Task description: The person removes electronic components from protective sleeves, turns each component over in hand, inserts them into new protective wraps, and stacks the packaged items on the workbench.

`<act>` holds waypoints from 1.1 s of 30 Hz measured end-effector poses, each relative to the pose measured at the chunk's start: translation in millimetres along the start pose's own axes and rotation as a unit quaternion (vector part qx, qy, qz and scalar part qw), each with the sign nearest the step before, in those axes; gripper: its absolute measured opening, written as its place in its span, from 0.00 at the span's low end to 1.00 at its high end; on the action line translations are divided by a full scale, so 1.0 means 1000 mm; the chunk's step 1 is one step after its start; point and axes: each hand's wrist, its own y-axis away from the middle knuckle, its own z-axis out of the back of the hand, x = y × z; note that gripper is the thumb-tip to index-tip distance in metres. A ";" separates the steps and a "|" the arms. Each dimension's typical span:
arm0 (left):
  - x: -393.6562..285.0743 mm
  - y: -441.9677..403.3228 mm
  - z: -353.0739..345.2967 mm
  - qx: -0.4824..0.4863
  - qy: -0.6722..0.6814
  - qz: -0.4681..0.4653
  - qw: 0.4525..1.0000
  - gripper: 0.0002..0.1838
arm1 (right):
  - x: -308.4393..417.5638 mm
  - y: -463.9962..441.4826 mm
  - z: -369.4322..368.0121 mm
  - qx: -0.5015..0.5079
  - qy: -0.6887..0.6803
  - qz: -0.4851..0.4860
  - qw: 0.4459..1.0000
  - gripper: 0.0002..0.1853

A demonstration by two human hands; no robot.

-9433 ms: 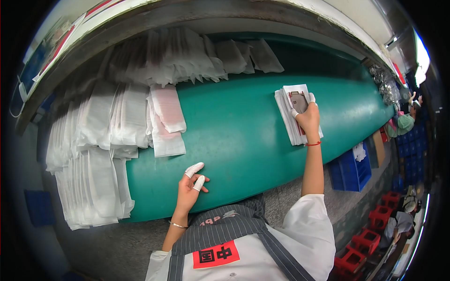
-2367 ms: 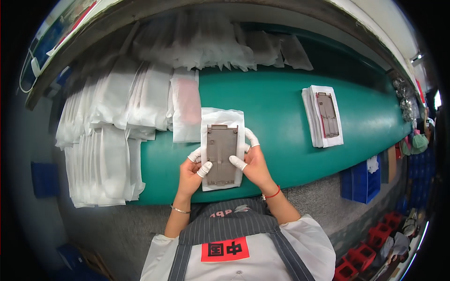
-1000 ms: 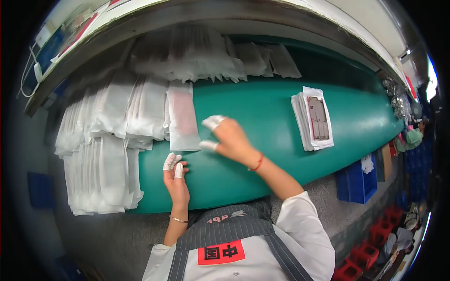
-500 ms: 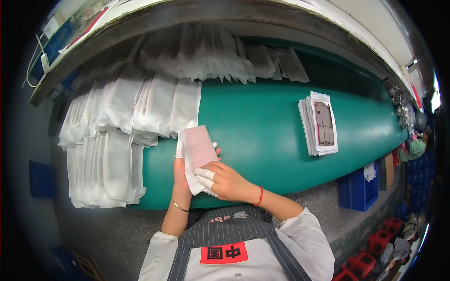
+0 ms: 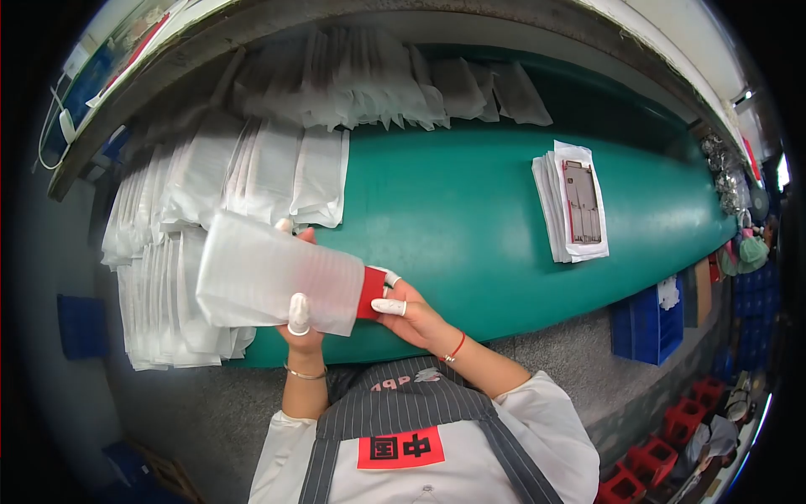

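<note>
A translucent white packing sleeve (image 5: 269,273) lies across my left hand (image 5: 302,336), whose thumb presses on its near side while fingers show beyond its far edge. From the sleeve's right end sticks out a flat red piece (image 5: 368,294); a pinkish tint shows through the sleeve beside it. My right hand (image 5: 411,315) pinches the protruding end of that piece between thumb and fingers. White finger covers are on some fingertips of both hands. To the right, a dark panel with red edges (image 5: 581,202) rests on top of a small stack of white sleeves (image 5: 547,210).
Rows of overlapping white sleeves (image 5: 180,286) cover the left of the green table (image 5: 437,218), with more under the shelf edge (image 5: 353,21) at the back. Blue crates (image 5: 646,323) and red stools (image 5: 655,458) stand on the floor to the right.
The sleeve has swung from upright to lying sideways, pointing left, and shows longer. Its red piece now sticks out at the right end, where my right hand has moved to grip it.
</note>
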 end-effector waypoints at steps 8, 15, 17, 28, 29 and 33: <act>0.002 -0.008 0.047 0.100 -0.490 -0.216 0.838 0.34 | 0.101 0.000 0.038 -0.117 0.124 0.279 0.945 0.24; 0.068 -0.008 0.039 0.440 -0.512 -0.034 0.737 0.57 | 0.143 -0.033 0.039 -0.177 0.100 0.314 0.928 0.10; 0.079 -0.019 0.033 0.351 -0.352 -0.051 0.866 0.45 | 0.131 -0.051 0.032 -0.171 0.080 0.292 0.938 0.09; 0.120 -0.039 0.017 0.088 -0.026 0.266 0.960 0.13 | 0.073 -0.092 0.066 -0.163 0.044 0.189 0.967 0.17; 0.121 -0.038 0.020 0.070 -0.010 0.266 0.961 0.13 | 0.072 -0.089 0.064 -0.163 0.044 0.185 0.968 0.17; 0.121 -0.041 0.026 0.054 -0.016 0.256 0.965 0.13 | 0.072 -0.086 0.059 -0.170 0.128 0.148 0.966 0.10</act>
